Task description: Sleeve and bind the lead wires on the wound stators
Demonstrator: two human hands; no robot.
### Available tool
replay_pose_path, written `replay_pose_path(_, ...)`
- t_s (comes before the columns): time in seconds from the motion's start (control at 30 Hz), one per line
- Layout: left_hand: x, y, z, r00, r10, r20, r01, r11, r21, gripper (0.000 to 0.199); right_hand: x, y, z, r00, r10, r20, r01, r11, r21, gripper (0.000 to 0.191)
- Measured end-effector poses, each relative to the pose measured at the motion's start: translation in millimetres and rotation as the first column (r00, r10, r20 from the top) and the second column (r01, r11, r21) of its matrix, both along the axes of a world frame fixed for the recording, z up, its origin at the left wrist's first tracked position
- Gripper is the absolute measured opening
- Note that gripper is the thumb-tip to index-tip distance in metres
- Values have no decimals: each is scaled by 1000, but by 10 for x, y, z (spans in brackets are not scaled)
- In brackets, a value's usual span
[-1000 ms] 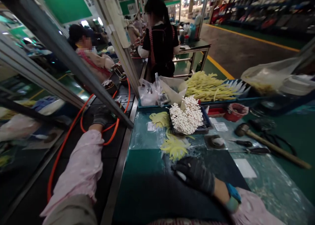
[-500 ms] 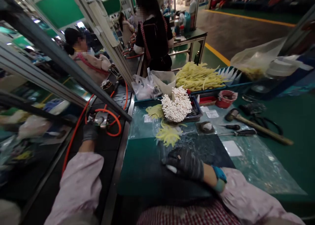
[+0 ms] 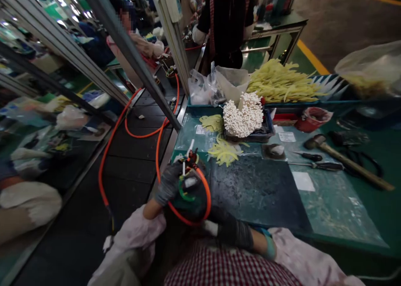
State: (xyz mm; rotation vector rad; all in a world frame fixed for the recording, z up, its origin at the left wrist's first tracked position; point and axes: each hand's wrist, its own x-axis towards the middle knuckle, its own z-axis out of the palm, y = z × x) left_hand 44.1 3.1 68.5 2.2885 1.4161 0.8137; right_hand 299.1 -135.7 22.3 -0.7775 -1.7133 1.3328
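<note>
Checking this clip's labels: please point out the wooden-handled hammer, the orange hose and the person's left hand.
Wooden-handled hammer [image 3: 347, 164]: head view, on the middle of the handle.
Orange hose [image 3: 158, 169]: head view, on the stretch beside the table edge.
Left hand [image 3: 169, 184]: head view, on the back of the dark glove.

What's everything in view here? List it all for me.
white-tipped sticks: one large bunch, white, in a dark tray
yellow strips: one heap, yellow, in a blue crate behind the tray
yellow pieces: one small pile, yellow, on the bench
hammer: one, wooden handle, bench right
screwdrivers: two, dark handles, beside the hammer
tub: one, red, by the crate
plastic bag: one, clear, left of the crate
fitting: one, with white tube and green loop, in the hands
orange hose: orange, left of the bench
co-workers: two, farther along the line
left hand: grey glove, on the fitting
right hand: dark glove, by the hose
</note>
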Motion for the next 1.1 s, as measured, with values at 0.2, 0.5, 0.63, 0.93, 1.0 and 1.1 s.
replay_pose_path(0.2, 731, -399, -142, 976, -122, -181, 152, 975, 162, 30, 693, -390, 4, 986, -159, 44, 165, 965, -203, 48)
replay_pose_path(0.5, 639, -922, 33, 942, -91, -324, 167, 962, 216, 38, 1260, -123, -29, 608, -653, 451, 506, 757, 413, 50)
replay_pose_path(0.63, 327, -886, 31, 921, -26, -388, 172, 922, 348, 24, 1029, 152, 156, 592, -735, 331, 344, 602, 721, 68)
replay_pose_path(0.93, 532, -884, -248, 942, -65, -330, 144, 965, 219, 26, 936, 793, 239, 701, -502, 507, -92, 641, 762, 37)
replay_pose_path(1.0, 573, -883, -258, 955, -78, -287, 145, 965, 220, 21, 999, 894, 234, 717, -446, 536, -130, 670, 731, 32)
replay_pose_path(1.1, 608, -850, -253, 967, -131, -220, 176, 964, 201, 14, 1046, 950, 244, 721, -427, 546, -109, 708, 698, 30)
